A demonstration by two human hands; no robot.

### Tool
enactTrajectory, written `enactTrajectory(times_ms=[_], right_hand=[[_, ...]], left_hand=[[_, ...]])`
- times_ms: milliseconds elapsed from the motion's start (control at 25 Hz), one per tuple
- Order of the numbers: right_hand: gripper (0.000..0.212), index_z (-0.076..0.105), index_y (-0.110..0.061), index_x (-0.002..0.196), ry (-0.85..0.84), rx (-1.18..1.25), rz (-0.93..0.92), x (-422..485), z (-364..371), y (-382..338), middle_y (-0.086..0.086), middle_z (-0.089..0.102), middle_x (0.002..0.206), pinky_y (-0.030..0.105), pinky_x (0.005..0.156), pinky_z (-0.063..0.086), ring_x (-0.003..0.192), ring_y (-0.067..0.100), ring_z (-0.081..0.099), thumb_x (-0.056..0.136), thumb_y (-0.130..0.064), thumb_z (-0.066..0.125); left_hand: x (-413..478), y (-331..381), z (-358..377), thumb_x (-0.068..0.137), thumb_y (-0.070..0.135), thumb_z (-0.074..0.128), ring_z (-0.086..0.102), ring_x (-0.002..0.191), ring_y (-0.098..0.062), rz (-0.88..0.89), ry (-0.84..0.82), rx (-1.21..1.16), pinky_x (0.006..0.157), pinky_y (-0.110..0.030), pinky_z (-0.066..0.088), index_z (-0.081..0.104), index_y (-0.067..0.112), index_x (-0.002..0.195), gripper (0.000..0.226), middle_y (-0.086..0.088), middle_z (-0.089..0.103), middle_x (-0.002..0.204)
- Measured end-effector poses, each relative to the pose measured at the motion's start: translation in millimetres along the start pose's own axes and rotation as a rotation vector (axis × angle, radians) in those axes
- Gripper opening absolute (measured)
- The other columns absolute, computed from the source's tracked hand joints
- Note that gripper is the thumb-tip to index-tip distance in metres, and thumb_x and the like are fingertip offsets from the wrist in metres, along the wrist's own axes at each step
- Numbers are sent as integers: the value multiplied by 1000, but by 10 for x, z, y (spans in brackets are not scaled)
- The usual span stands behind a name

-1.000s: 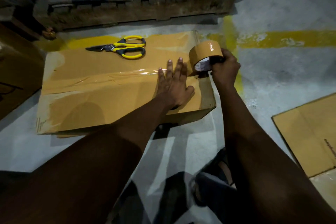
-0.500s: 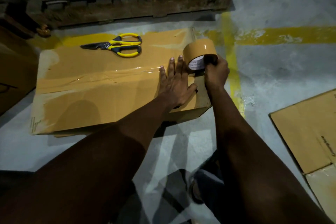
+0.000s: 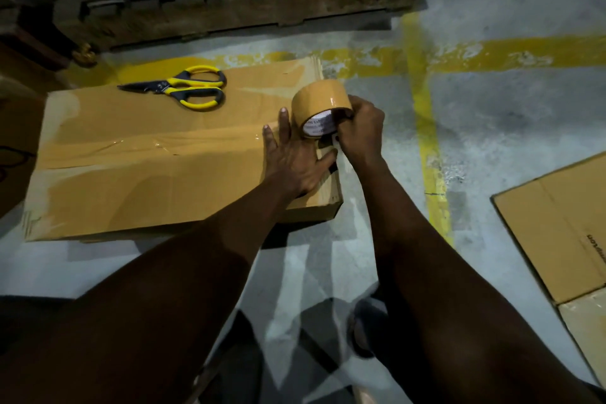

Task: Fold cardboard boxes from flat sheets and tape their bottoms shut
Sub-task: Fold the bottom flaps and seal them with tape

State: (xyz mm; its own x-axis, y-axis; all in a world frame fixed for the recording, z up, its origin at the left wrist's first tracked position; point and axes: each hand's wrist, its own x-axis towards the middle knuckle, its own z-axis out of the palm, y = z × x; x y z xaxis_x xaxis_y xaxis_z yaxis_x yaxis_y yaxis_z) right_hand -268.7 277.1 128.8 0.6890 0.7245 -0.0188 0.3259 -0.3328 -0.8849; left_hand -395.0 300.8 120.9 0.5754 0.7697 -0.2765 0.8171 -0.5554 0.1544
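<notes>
L hand (image 3: 295, 157) lies flat, fingers straight, pressing the strip (image 3: 157, 146) onto the box (image 3: 131, 193) near its R end. R hand (image 3: 360, 131) is curled round the roll (image 3: 316, 105), which stands on edge at the box's R edge, just beside the L fingertips. The hands are nearly touching. Box sits on the floor (image 3: 492, 141), strip running along its centre seam up to the roll.

Looks like the seam run is about done; next prob. carry tape over the R edge, then cut. To do it well:
- keep L palm down so strip can't lift
- pull roll taut & low
- leave a short tail down the side wall
- rub out wrinkles (some show mid-strip)

Scissors (image 3: 193, 88) lie on the box's far part, near. Flat sheet (image 3: 557, 226) lies on the floor to the R, well apart.
</notes>
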Motion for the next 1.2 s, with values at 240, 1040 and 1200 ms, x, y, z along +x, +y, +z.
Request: enactTrajectory(times_ms=[240, 1040, 1200], right_hand=[[47, 72, -11, 108, 242, 13, 240, 107, -280, 602, 13, 72, 94, 45, 58, 60, 75, 34, 69, 72, -4, 42], [66, 13, -15, 157, -221, -1031, -250, -328, 293, 21, 16, 4, 164, 74, 109, -1, 147, 47, -1, 100, -47, 26], [69, 21, -13, 155, -323, -989, -425, -508, 784, -155, 21, 8, 162, 75, 109, 3, 147, 49, 5, 98, -51, 23]], left_hand=[[0, 206, -27, 89, 59, 33, -20, 145, -35, -55, 0, -34, 113, -64, -6, -10, 8, 152, 92, -9, -21, 159], [-443, -1288, -67, 99, 46, 21, -14, 148, -29, -28, -40, 116, 118, -55, -1, -5, 11, 153, 70, -7, -17, 161], [-770, -2080, -144, 99, 47, 19, -12, 148, -30, -135, -28, 105, 117, -57, 1, -7, 13, 153, 69, -7, -18, 160]])
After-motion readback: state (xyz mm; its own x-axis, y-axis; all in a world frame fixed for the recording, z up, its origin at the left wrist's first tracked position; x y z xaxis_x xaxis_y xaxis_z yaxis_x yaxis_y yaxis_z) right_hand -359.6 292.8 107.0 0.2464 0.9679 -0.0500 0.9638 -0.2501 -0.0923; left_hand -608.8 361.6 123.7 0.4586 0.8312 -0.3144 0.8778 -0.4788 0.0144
